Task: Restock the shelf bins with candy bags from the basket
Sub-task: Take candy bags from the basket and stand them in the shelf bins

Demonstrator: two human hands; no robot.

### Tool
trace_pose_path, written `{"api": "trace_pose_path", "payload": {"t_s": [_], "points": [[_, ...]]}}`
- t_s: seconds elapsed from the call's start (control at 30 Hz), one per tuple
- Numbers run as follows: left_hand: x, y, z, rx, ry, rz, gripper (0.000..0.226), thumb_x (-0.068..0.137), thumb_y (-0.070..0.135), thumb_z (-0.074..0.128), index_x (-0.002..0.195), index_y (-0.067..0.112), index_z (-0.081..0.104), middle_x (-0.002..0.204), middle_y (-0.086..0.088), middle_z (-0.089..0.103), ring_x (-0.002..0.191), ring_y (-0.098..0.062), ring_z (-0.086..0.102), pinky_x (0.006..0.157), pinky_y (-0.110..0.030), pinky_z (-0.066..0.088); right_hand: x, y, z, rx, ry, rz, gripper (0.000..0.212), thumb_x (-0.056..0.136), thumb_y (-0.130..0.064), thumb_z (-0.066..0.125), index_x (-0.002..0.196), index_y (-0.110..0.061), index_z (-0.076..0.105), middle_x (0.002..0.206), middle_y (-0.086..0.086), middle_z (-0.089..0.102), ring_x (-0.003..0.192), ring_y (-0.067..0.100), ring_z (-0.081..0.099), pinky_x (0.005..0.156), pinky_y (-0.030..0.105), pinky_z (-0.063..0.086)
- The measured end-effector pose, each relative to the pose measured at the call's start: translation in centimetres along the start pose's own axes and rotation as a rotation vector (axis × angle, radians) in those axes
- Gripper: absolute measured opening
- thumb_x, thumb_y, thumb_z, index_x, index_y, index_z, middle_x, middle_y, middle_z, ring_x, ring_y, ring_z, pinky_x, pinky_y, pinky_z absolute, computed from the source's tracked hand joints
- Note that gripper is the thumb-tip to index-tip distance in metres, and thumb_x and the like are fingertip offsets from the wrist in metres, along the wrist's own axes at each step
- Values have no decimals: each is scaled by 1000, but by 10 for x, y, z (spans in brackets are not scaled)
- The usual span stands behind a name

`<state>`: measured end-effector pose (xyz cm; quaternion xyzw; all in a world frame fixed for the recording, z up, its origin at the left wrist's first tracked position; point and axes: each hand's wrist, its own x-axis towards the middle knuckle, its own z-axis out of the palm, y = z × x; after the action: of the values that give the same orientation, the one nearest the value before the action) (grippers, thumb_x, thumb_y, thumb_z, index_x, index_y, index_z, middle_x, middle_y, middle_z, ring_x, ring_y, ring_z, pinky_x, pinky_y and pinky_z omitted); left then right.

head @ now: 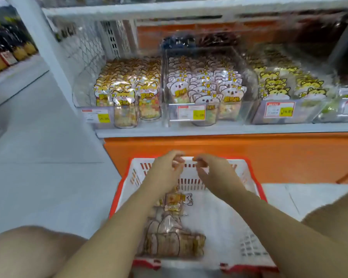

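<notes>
both hands hover with fingers loosely curled and nothing visibly between them; the left hand (167, 167) and the right hand (211, 169) are close together, fingertips almost meeting, above the far end of the basket (247, 197). motion blur softens the fingertips, so whether something thin is pinched there cannot be told.

the basket is white with a red rim and sits on the floor, just in front of the orange base panel (269, 155). inside the basket, toward its left and near side, lies a heap of candy bags (169, 233), clear pouches with cartoon animal tops, lying flat and overlapping. the right half of the basket floor is bare.

above and beyond the basket, on the white shelf (209, 129), stands a row of clear bins with upright bags packed in rows. the left bin (92, 117) holds orange-and-yellow fox-faced bags, the middle bin (245, 115) holds white bear-faced bags, and the right bin (313, 113) holds yellow tiger-faced bags. each bin carries a price tag (191, 112) on its front wall.

bare knees show at either side of the basket, near the lower edge of the view.
</notes>
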<state>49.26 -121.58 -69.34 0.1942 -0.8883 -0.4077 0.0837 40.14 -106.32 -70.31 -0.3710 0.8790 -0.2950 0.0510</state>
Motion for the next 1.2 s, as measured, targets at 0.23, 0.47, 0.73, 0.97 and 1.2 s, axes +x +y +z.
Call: {"api": "trace_pose_path", "payload": {"t_s": [0.23,0.47,0.73,0.97,1.2], "points": [[-25,-124,44,272,-434,-252,29,99,20,56,126,10,60,121,-7,65,108,-23,62,89,-35,50,-34,62,94,19,-559,291,26,95,-23,60,120,-23,63,102,-7,64,91,12,63,83,27,53],[-40,-207,83,445,-366,-453,54,85,23,57,138,31,48,153,-4,32,141,-33,35,104,-47,46,-23,93,150,266,-671,651,33,96,-26,63,128,-16,59,109,2,62,92,17,61,67,18,42],[-17,-226,106,515,-413,-558,38,93,27,49,131,26,54,148,4,34,118,-21,55,96,-41,48,3,75,208,745,-682,951,49,95,-20,65,142,-18,51,140,6,49,125,36,54,97,41,52],[0,-220,109,768,-292,-402,35,98,27,48,133,22,48,126,0,56,101,-23,64,82,-33,49,-8,95,233,780,-177,1219,23,87,-24,75,107,-14,77,93,5,72,77,17,62,73,33,57],[36,-244,107,830,-238,-63,40,76,29,70,116,28,70,145,-1,44,137,-29,36,109,-54,36,-11,126,208,572,183,1175,9,88,-14,72,93,-16,64,89,9,70,76,25,69,74,45,61]]}}
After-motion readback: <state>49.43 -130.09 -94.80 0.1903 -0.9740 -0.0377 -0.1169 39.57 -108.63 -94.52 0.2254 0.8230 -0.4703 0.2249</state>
